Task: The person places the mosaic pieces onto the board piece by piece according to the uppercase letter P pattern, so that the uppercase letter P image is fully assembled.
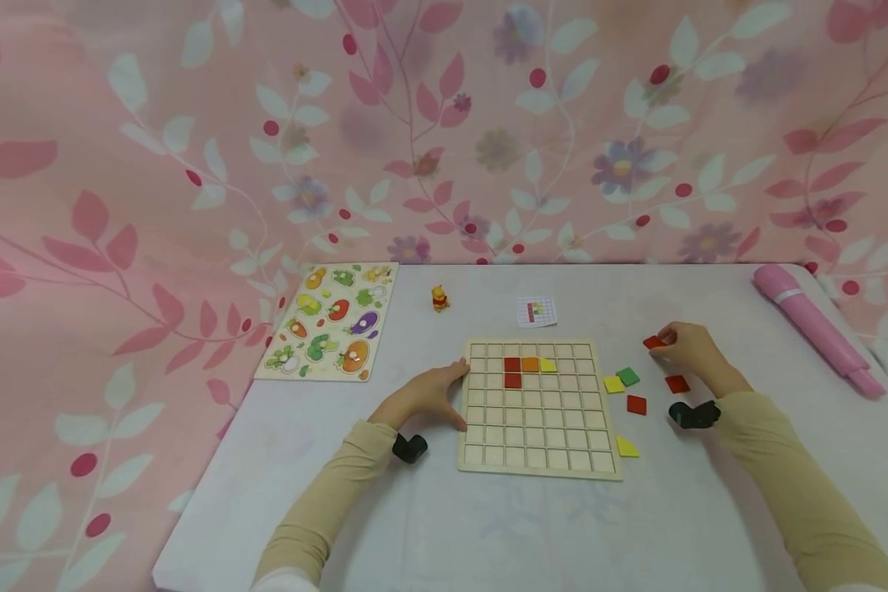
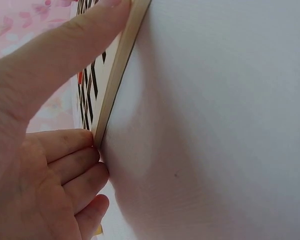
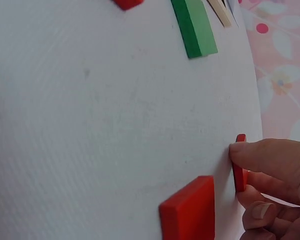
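Red is the tile (image 1: 653,342) that our right hand (image 1: 686,349) pinches between thumb and fingertips, at the right side of the tabletop (image 1: 444,526), well apart from the grid board (image 1: 536,407). From the right wrist we see that tile only edge-on (image 3: 239,162), a thin red strip behind the fingertips (image 3: 250,152); its face is hidden, and we cannot tell whether it is lifted or touching the cloth. Just beside it lies another red tile (image 3: 189,207), cut off by the lower edge of that view. A green tile (image 3: 193,26) lies farther off, and a scrap of a third red piece (image 3: 127,3) is clipped at the top.

Our left hand (image 1: 425,396) lies relaxed and open against the left edge of the grid board, thumb on the frame and fingers beside it on the tabletop. From the left wrist the board appears only as a pale wooden edge (image 2: 117,75) with a sliver of its grid, the rest covered by the thumb (image 2: 65,55) and fingers (image 2: 70,160).

On the board we see two red squares (image 1: 512,372), an orange one (image 1: 529,364) and a yellow one (image 1: 548,365) set in the upper rows. Loose tiles lie to its right: yellow (image 1: 613,384), green, two red (image 1: 636,404), and a yellow one (image 1: 626,446) near the lower corner. A small pattern card (image 1: 536,312) lies behind the board, its print too small to read. A vegetable puzzle (image 1: 332,321), a tiny yellow figure (image 1: 440,298) and a pink roll (image 1: 817,327) lie farther out.
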Available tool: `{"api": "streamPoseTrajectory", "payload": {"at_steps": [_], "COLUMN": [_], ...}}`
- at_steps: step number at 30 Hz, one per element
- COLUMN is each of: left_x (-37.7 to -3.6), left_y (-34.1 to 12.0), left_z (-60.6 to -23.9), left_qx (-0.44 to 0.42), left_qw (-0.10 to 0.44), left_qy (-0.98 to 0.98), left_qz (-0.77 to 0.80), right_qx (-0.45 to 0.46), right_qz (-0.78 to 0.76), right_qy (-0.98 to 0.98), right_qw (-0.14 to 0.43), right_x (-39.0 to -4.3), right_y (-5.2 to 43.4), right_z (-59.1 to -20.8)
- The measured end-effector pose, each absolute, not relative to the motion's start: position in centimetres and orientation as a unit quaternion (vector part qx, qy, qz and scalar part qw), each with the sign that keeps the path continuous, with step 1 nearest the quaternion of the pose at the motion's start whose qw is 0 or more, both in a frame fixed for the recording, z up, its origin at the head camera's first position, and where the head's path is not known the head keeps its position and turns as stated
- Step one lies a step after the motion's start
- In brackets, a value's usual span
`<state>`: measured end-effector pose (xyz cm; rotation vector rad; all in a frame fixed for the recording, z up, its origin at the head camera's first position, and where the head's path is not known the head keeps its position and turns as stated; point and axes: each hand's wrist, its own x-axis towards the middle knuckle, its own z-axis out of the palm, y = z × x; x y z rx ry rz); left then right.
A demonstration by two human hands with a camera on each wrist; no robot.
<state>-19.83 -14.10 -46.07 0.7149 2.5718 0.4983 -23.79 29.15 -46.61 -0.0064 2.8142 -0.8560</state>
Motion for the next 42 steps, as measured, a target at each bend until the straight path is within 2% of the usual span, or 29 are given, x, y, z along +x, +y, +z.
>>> {"api": "streamPoseTrajectory", "payload": {"at_steps": [9,20,27,33,38,42], "left_x": [-19.7,-19.7,-19.7,-19.5,-19.5,-19.7], "left_y": [-13.9,-13.8,-13.8,-13.7,-13.6,-13.6], "left_z": [-45.7,-45.6,-45.6,-45.8,-45.6,-45.7], "left_qx": [0.260,0.249,0.239,0.234,0.237,0.234], "left_qw": [0.207,0.215,0.209,0.223,0.214,0.212], "left_qy": [0.927,0.927,0.933,0.932,0.935,0.935], "left_qz": [0.175,0.181,0.167,0.165,0.157,0.158], "right_qx": [-0.041,-0.154,-0.195,-0.222,-0.250,-0.272], "right_qz": [-0.302,-0.320,-0.331,-0.332,-0.331,-0.338], "right_qy": [0.950,0.934,0.921,0.913,0.904,0.897], "right_qw": [0.063,-0.042,-0.065,-0.085,-0.103,-0.087], "right_x": [-23.4,-22.2,-21.1,-20.4,-20.4,-20.3], "right_y": [28.1,25.1,22.7,21.2,20.0,18.7], "right_z": [-45.5,-42.7,-41.2,-41.5,-41.4,-41.5]}}
